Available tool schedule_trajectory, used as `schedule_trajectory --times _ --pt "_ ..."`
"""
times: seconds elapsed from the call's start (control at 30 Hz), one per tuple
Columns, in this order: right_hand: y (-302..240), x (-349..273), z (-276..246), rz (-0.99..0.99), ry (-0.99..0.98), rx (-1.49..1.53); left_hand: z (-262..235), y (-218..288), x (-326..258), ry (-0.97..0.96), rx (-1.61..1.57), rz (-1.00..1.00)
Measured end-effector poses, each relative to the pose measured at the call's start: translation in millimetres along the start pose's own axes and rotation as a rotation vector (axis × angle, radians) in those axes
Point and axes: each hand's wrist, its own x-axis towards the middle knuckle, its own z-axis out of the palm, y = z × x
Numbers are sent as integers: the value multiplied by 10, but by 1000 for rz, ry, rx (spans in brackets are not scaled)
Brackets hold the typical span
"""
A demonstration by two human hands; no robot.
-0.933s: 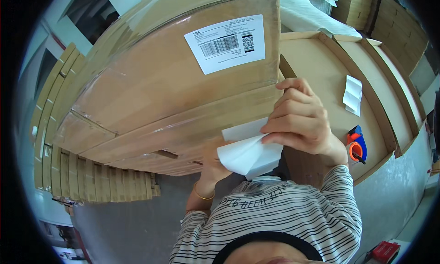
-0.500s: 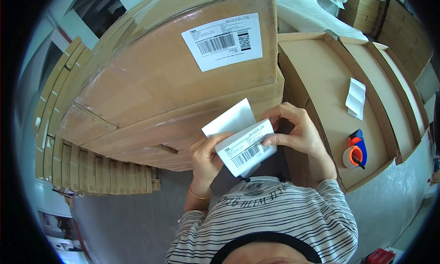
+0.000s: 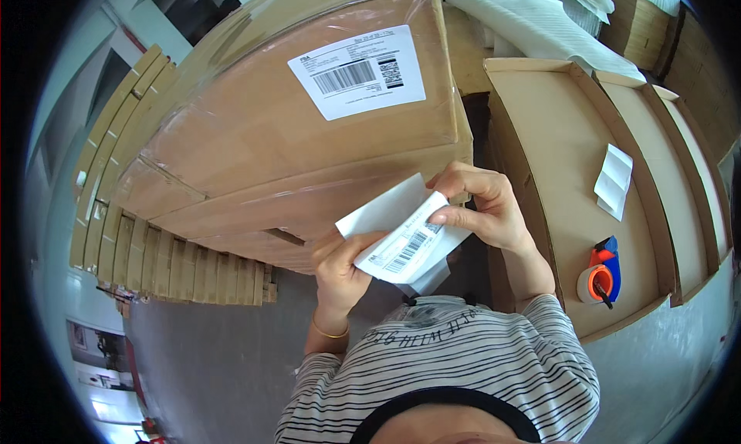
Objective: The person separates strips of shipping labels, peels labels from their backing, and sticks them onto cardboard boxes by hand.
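Between my two hands is a strip of white shipping labels (image 3: 407, 249) with printed barcodes, folded in a zigzag. My left hand (image 3: 340, 268) grips its left side, fingers behind and around the folds. At the upper right corner, my right hand (image 3: 480, 205) pinches the top label between thumb and fingers. Just beyond stands a large taped cardboard box (image 3: 255, 120) with a white barcode label (image 3: 359, 72) stuck on its side. Another carton (image 3: 386, 178) lies beneath it, with a dark hand slot.
To the right, a shallow cardboard tray (image 3: 540, 120) holds an orange and blue tape dispenser (image 3: 600, 270) and a creased white paper (image 3: 614, 182). Flattened cartons (image 3: 185, 266) are stacked at the left. White foam sheeting (image 3: 540, 23) lies at the back right.
The top label has tilted and bent upward, its printed face turned more edge-on. My hands stay on the strip. The view has shifted slightly.
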Motion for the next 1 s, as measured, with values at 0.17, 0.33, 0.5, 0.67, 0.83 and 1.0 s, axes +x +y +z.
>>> schedule_trajectory --times 0.17,0.33,0.5,0.67,0.83,1.0 --pt "34 85 -222 -151 -108 -54 94 108 47 2 55 -31" --pt "19 211 -372 -432 -102 -184 24 139 -128 44 319 -63" --pt "264 558 -882 -556 301 830 -70 205 -372 146 466 -268" --pt "700 1346 -1073 -315 15 921 -162 394 -509 134 633 -356" --pt "792 1711 -996 -342 69 663 -89 476 -488 136 692 -362" --pt "775 1770 -919 -366 38 713 -55 501 -443 153 685 -374"
